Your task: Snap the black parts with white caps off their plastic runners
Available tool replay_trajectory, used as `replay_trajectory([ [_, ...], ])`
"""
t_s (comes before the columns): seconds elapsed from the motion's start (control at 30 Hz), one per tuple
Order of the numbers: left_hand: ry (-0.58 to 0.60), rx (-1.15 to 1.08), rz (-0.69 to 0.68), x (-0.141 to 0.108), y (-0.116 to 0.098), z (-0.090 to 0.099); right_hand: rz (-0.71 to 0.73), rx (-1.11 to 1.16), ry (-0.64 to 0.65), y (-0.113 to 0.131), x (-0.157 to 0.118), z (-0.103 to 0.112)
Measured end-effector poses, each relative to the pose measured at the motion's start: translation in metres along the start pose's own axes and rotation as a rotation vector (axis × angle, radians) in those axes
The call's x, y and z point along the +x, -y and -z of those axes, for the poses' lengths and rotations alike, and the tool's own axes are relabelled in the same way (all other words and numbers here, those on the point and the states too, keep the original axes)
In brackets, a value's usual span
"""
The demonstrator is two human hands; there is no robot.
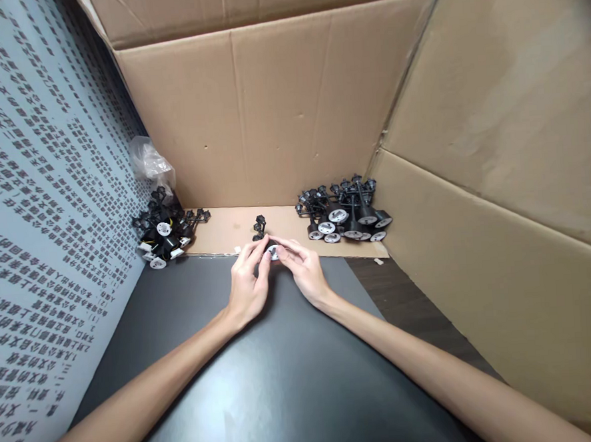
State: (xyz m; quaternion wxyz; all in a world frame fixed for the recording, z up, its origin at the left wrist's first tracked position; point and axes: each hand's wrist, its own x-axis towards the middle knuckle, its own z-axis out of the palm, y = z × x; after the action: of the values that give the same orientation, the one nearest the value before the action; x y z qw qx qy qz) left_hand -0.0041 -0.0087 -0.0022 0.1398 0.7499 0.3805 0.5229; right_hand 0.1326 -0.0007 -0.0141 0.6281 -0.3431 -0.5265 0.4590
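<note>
Nearest, the two bare forearms reach in from the left and right over a dark grey mat (266, 396), whose surface shows a pale glare. Along the mat's right edge, a dark wood-grain surface (400, 288) is exposed. A pale printed panel (39, 216) bounds the left side and a cardboard panel (512, 168) the right; both run from near to far.

At the far edge of the mat, centrally, the left hand (249, 284) and the right hand (306, 272) meet at the fingertips. Both are closed on one black piece with a white round face (273, 252); this face is turned towards the near side, the thumbs at its edges. Just beyond the fingers of the left hand stand small black lantern-shaped heads (260, 224); the fingers hide whether these join the held piece.

Farther on, a cardboard sheet (230, 223) lies flat. On its right part rests a cluster of black pieces (355, 212), several with white round faces. At the far left is a heap of similar pieces (162, 242), yellow wires visible. A clear plastic bag (152, 162) stands just behind that heap. Farthest, an upright cardboard wall (269, 116) shows vertical creases.
</note>
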Motion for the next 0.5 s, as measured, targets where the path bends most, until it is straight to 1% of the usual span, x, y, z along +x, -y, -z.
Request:
replay_trajectory([
  [0.1,0.005,0.014,-0.014,0.0004,-0.0002,-0.0004,0.076,-0.085,-0.017,0.0028,-0.0015,-0.0004],
  [0.17,0.007,0.020,-0.022,0.0006,-0.0005,-0.0007,0.098,-0.118,-0.025,0.0042,-0.0025,-0.0012],
  [0.5,0.017,0.028,-0.051,0.0008,-0.0001,-0.0016,0.089,-0.075,-0.069,0.0006,-0.0010,-0.0017],
])
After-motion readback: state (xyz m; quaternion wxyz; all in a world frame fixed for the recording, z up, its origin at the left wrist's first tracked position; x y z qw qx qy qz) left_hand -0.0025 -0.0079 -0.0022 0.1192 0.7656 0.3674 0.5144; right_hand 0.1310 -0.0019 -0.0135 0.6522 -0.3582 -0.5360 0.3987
